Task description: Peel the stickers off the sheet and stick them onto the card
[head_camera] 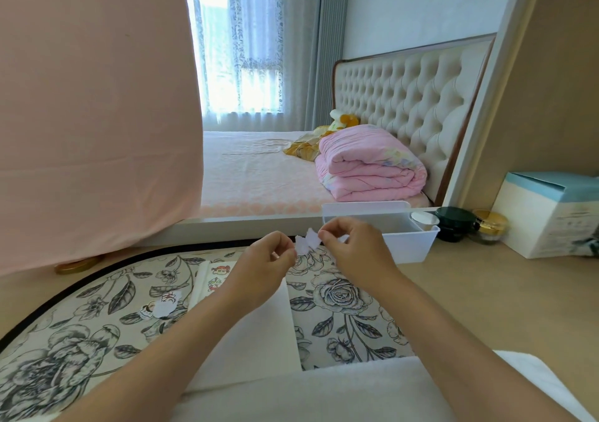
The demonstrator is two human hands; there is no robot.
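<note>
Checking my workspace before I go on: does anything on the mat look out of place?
Yes. Small sticker pieces lie loose on the floral mat, left of the sticker sheet, rather than on the white card. The left hand and right hand pinch another sticker piece. Nothing looks damaged.

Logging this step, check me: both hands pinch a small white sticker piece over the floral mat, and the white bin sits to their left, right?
No: the head view shows the white bin to their right, behind the right hand. Both it and the left hand do pinch the sticker piece over the floral mat.
</note>
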